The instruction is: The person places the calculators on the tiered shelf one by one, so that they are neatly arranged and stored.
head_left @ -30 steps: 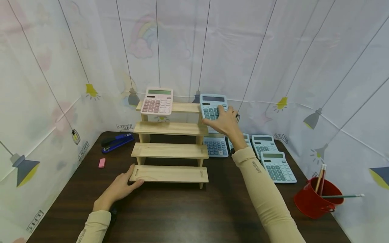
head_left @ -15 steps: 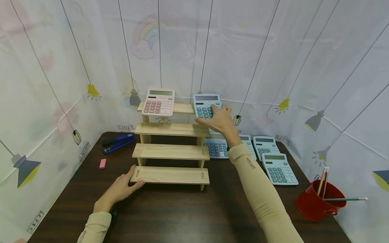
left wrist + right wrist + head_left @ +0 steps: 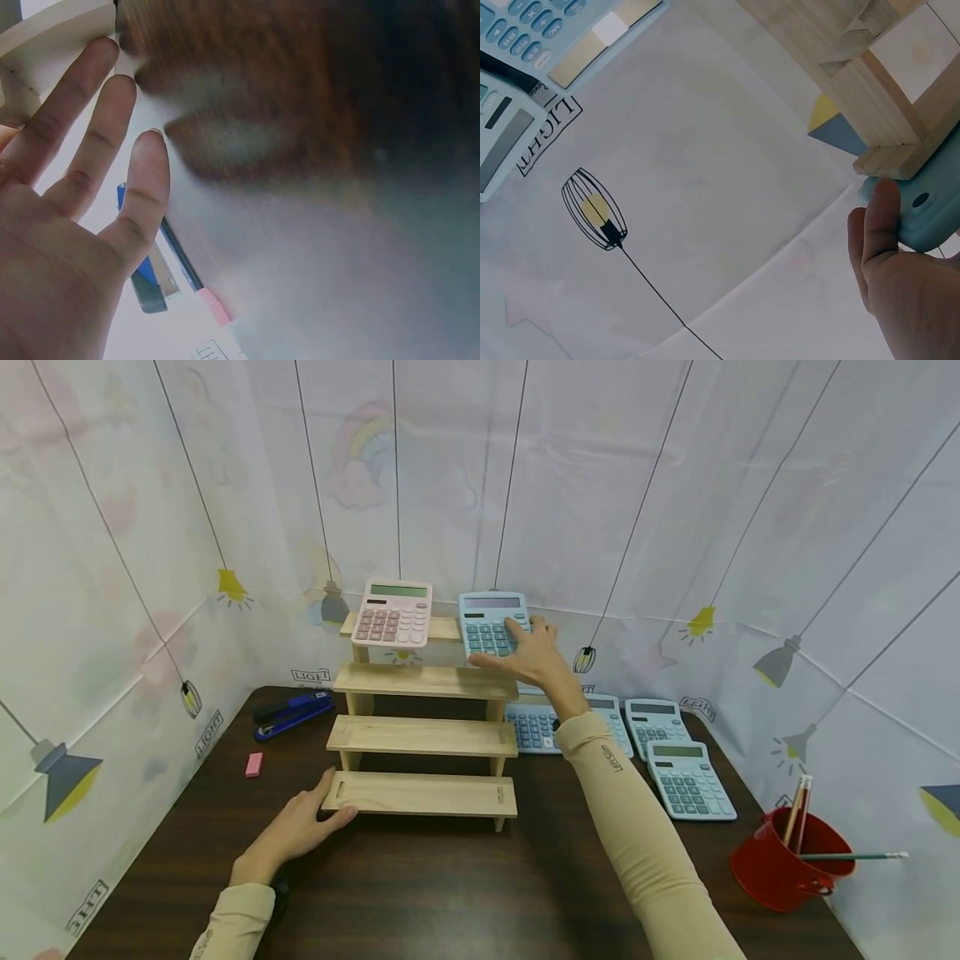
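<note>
The right hand (image 3: 534, 653) is grasping a light blue calculator (image 3: 491, 623) with darker blue keys and a grey display, holding it propped on the right end of the top step of a wooden stepped rack (image 3: 423, 737). The fingers are lying over the keypad and the thumb is reaching round its lower edge. A pink calculator (image 3: 393, 612) with pink and white keys is sitting at the left end of the same step, just beside the blue one.

The left hand (image 3: 294, 829) is resting flat, fingers relaxed, against the left end of the rack's lowest step, holding nothing.

On the backdrop cloth, small printed labels are reading "LIGHT" near the table's far left corner. The right sleeve is carrying small lettering too fine to read.

The right wrist view is showing the calculator's underside (image 3: 927, 212), a smooth pale blue shell pressed against the rack's wooden leg, with one finger (image 3: 876, 232) lying beside it; the head view cannot show this. The left wrist view is showing the straight fingers (image 3: 96, 161) against the pale wood, with a blue stapler (image 3: 288, 711) and pink eraser (image 3: 252, 764) blurred beyond them.

Three more blue calculators (image 3: 675, 752) are lying along the table's far right edge, near a red bucket (image 3: 787, 861) of pencils at the right edge.
</note>
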`<state>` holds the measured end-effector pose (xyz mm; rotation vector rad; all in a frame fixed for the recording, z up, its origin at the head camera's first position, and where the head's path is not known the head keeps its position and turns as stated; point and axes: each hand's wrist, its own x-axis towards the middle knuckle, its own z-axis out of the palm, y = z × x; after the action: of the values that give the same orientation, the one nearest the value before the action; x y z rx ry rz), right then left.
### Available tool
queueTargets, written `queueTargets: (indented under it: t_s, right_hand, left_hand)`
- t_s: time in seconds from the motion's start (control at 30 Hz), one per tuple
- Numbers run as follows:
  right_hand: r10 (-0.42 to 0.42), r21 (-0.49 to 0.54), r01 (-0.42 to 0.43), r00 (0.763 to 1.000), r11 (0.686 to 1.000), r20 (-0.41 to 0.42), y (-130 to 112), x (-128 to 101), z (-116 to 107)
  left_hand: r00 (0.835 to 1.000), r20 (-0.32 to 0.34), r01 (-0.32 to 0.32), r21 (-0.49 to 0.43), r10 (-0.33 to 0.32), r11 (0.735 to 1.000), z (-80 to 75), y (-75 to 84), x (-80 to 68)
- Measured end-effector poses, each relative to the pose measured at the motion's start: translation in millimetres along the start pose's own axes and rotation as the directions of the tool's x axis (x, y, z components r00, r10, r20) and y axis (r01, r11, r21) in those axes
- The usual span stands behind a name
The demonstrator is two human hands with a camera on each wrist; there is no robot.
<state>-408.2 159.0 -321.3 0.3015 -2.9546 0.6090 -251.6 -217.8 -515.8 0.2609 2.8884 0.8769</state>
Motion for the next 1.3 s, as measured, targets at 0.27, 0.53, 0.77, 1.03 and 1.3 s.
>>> queueTargets:
  t_s: [0.27,0.53,0.77,1.03,1.3]
  right_hand:
    - [-0.016,0.001,0.016,1.000,1.000,-0.001,-5.9,4.1,3.3]
    - [-0.032,0.014,0.033,0.998,0.999,-0.050,-12.3,7.3,9.9]
    - [-0.036,0.003,0.036,0.997,0.999,-0.067,-17.8,10.1,13.3]
    - [-0.031,-0.029,0.029,0.997,0.999,-0.076,-23.0,15.8,18.1]
    - [-0.015,-0.011,0.014,0.998,1.000,-0.065,-33.1,21.2,22.4]
  left_hand:
    - [1.000,-0.002,0.013,-0.004,-0.013,1.000,0.7,-0.6,-0.7]
    - [1.000,-0.002,0.008,-0.004,-0.008,1.000,0.3,2.5,-1.0]
    - [1.000,-0.003,0.013,-0.009,-0.013,1.000,0.8,3.7,-1.0]
    - [1.000,0.008,0.019,-0.012,-0.019,1.000,0.2,2.6,0.0]
    - [1.000,0.006,0.030,-0.005,-0.030,1.000,-0.8,1.9,-1.6]
